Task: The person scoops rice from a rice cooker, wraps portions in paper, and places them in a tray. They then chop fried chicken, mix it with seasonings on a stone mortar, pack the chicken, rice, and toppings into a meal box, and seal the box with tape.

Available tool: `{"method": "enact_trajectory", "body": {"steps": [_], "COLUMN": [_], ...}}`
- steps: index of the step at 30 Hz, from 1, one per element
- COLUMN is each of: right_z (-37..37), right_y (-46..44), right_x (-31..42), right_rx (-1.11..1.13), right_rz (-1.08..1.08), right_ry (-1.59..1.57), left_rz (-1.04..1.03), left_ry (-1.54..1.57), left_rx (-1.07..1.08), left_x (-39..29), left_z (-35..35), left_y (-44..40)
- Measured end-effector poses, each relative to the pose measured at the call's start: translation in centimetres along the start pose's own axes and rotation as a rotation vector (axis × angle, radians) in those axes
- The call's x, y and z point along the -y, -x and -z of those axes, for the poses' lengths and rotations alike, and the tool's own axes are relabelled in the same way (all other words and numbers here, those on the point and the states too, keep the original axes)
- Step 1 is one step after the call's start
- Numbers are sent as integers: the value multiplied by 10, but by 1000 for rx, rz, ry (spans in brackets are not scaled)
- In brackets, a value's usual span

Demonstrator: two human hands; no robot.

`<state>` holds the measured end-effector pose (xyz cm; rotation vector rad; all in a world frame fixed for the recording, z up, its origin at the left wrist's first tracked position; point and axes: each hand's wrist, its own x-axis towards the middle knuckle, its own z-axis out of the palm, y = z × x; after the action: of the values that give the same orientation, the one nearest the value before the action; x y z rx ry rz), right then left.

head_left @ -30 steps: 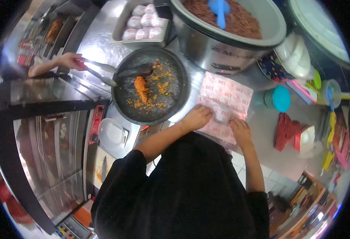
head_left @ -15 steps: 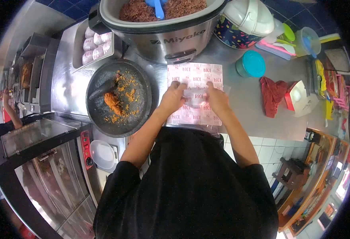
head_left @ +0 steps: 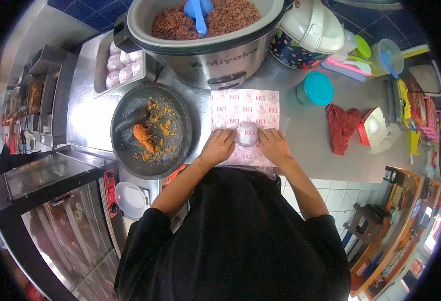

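A round parcel wrapped in white paper with red "RICE" print (head_left: 248, 134) sits on a stack of matching printed paper sheets (head_left: 245, 105). My left hand (head_left: 219, 146) is closed at the parcel's left side, with its fingers curled on the wrapper's end. At the right side my right hand (head_left: 274, 145) grips the other end in the same way. What lies inside the wrapper is hidden.
A large rice cooker (head_left: 210, 62) of reddish-brown rice with a blue scoop (head_left: 199, 17) stands behind. To the left are a stone mortar (head_left: 175, 155) with orange paste and a tray (head_left: 141, 79) of wrapped parcels. A teal-lidded tub (head_left: 318, 89) and red cloth (head_left: 342, 128) lie right.
The parcel has become rounder and stands out more clearly. My fingers have moved from its upper part down to its two sides. The whole view has shifted slightly.
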<state>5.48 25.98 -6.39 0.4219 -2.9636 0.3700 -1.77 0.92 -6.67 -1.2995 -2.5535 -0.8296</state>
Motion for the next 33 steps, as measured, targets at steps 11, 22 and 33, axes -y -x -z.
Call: {"method": "enact_trajectory", "body": {"steps": [11, 22, 33], "right_z": [-16, 76, 76], "right_y": [-12, -46, -35], "right_x": [8, 44, 84], "right_rx": [89, -68, 0], "right_rz": [-406, -937, -652], "right_ry": [-364, -2234, -2130], "left_rz": [310, -52, -56], "left_ry": [249, 103, 22], "left_rx": [-89, -108, -352], "left_x": [-14, -67, -75], "left_z": [-19, 58, 82], "left_y": [-17, -51, -46]}}
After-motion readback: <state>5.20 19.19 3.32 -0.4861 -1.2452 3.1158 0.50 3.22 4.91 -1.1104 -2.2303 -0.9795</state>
